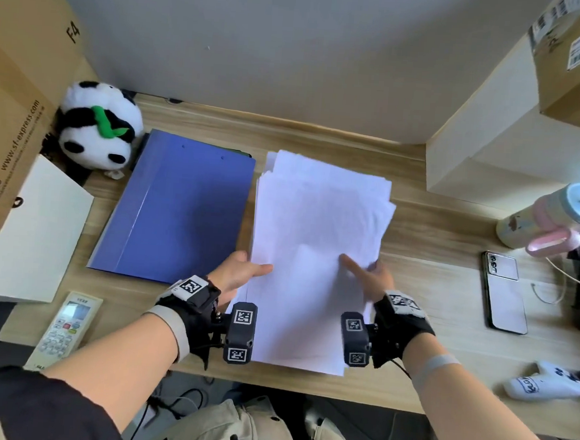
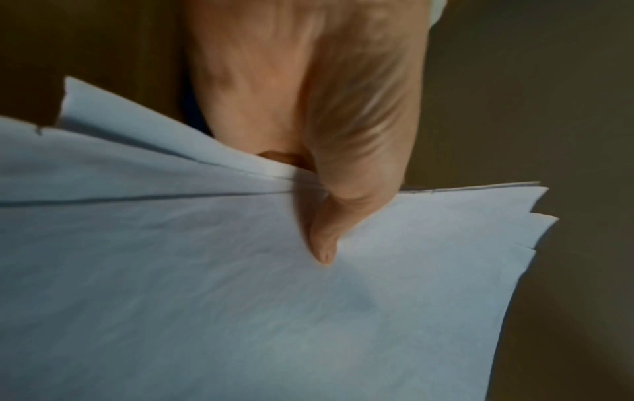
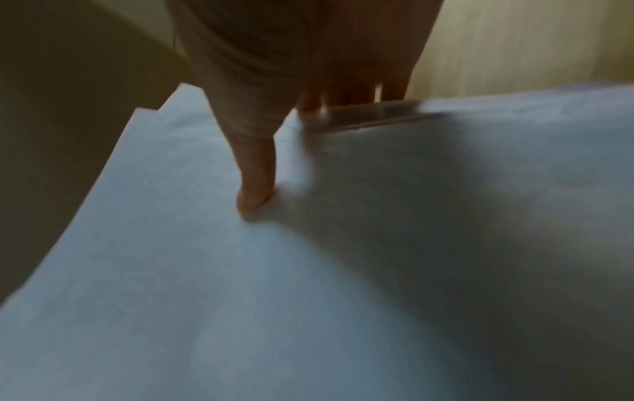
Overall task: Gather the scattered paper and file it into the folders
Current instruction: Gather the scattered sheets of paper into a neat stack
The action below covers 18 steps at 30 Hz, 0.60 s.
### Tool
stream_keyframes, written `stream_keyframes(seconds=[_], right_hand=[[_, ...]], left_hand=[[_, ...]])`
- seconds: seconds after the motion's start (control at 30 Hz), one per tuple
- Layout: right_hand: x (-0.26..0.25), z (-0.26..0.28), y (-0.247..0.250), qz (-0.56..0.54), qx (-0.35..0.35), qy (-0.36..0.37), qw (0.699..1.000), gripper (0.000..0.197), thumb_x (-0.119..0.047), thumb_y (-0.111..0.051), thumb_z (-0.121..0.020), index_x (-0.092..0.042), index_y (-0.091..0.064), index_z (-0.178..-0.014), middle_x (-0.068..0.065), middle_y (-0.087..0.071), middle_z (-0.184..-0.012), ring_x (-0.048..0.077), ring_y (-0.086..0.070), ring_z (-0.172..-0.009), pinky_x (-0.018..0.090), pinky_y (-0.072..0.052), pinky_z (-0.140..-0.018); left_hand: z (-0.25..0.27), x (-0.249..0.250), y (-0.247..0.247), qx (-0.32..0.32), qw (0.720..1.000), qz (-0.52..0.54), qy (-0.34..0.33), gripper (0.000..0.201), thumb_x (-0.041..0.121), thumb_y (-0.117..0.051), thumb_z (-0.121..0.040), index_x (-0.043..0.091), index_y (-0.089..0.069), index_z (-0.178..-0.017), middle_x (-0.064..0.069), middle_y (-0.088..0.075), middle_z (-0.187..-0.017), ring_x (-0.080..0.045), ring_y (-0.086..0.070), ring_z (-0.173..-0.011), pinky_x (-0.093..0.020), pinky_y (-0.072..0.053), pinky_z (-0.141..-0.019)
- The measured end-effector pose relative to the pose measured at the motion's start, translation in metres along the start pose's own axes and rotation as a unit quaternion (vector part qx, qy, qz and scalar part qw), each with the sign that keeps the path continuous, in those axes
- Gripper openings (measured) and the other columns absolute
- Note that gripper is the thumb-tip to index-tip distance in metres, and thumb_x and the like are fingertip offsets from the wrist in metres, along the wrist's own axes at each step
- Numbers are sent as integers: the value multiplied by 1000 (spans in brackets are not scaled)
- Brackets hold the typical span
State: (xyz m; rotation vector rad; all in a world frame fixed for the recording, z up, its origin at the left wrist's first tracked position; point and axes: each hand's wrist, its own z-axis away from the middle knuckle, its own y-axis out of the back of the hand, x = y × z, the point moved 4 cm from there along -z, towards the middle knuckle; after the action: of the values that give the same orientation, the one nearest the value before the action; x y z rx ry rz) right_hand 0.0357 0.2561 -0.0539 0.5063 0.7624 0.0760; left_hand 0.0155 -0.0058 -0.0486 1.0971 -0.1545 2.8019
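Head view shows my left hand [image 1: 240,271] and my right hand [image 1: 374,277] holding the paper stack [image 1: 318,242] by its two long sides above the wooden desk [image 1: 431,291], with the sheets fanned and uneven at the far end. Both hands pinch the stack: each thumb lies on the top sheet and the fingers are tucked under the edge, which the left wrist view confirms, with my thumb [image 2: 322,244] pressed flat on top and several loose edges splaying out beside it. From the right wrist view I see the same hold, thumb [image 3: 255,195] on top, fingers curled under the side, though it is blurred. The blue folder [image 1: 179,205] lies shut, flat on the desk just to the left of the stack, beside the plush panda [image 1: 99,131]; something dark peeks out behind its far edge, but I cannot tell whether that is a second folder. I judge the step in hand is squaring the gathered sheets before filing. To do it well I should loosen the pinch slightly so the sheets can slide, stand the stack on its short edge, tap it on the desk until the far corners line up, then tap the long edge too. Gripping too tightly would lock the misalignment in and could crease the outer sheets. The folder is not yet open, so one hand must free itself for that.
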Motion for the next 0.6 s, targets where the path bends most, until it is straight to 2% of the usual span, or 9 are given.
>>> stream_keyframes(seconds=[0.03, 0.07, 0.13, 0.2, 0.3, 0.4, 0.47, 0.53, 0.6], right_hand=[[-7, 2, 8, -89, -16, 16, 996, 52, -44, -80, -63, -7, -64, -96, 5, -68, -88, 19, -64, -75, 31, -51, -71], [-16, 5, 17, -165, -21, 35, 985, 48, -40, -82, -60, -9, -69, -93, -1, -73, -82, 14, -67, -71, 30, -52, -72], [-39, 12, 36, -253, -5, 97, 963, 26, -26, -81, -66, -13, -71, -86, -9, -75, -71, 4, -68, -64, 26, -52, -70], [-63, 22, 54, -286, 5, 155, 945, 14, -14, -76, -73, -14, -69, -85, -10, -75, -70, 3, -67, -64, 22, -53, -66], [-84, 38, 74, -287, 6, 226, 931, 16, -7, -75, -72, -14, -69, -85, -8, -74, -75, 4, -67, -70, 20, -55, -68], [-84, 45, 78, -253, -5, 278, 927, 36, 3, -74, -70, -8, -62, -102, -3, -67, -87, -4, -64, -71, 13, -51, -65], [-76, 41, 77, -234, -8, 277, 932, 40, 3, -75, -68, -8, -61, -104, -2, -66, -89, -6, -64, -71, 11, -51, -63], [-65, 33, 76, -226, 2, 256, 940, 31, 5, -73, -71, -14, -64, -93, -10, -71, -81, -7, -64, -69, 12, -51, -63], [-57, 23, 78, -212, 12, 231, 949, 22, 1, -74, -72, -15, -68, -86, -16, -72, -69, -8, -64, -66, 12, -51, -63]], left_hand=[[0, 10, -4, -20, 1000, -2, -12, 63, 19, -80, -67, 4, -55, -124, -6, -64, -123, -20, -61, -113, -39, -43, -106], [3, 24, -10, -36, 999, 0, -29, 53, 19, -81, -67, 8, -61, -115, -5, -69, -114, -17, -65, -105, -36, -47, -102], [7, 50, -21, -50, 996, 4, -80, 21, 8, -75, -75, 16, -69, -93, 3, -74, -94, -11, -68, -92, -31, -50, -93], [11, 74, -31, -34, 991, 5, -132, 18, 6, -75, -75, 19, -70, -85, -3, -74, -97, -18, -69, -97, -35, -50, -97], [14, 95, -38, 3, 983, 16, -180, 26, 11, -79, -72, 12, -70, -97, -13, -70, -111, -23, -66, -104, -38, -49, -100], [13, 96, -38, 13, 975, 25, -222, 61, 18, -85, -65, 9, -60, -120, -8, -67, -118, -16, -65, -104, -25, -55, -90], [13, 90, -39, 18, 975, 29, -219, 48, 9, -80, -71, 13, -61, -115, -8, -67, -116, -15, -64, -99, -20, -54, -86], [13, 88, -43, 6, 978, 19, -206, 35, 7, -78, -73, 21, -64, -103, -10, -68, -114, -18, -63, -102, -30, -52, -93], [15, 93, -45, -7, 978, 3, -210, 35, 7, -78, -72, 27, -63, -97, -6, -68, -109, -17, -63, -101, -30, -52, -90]])
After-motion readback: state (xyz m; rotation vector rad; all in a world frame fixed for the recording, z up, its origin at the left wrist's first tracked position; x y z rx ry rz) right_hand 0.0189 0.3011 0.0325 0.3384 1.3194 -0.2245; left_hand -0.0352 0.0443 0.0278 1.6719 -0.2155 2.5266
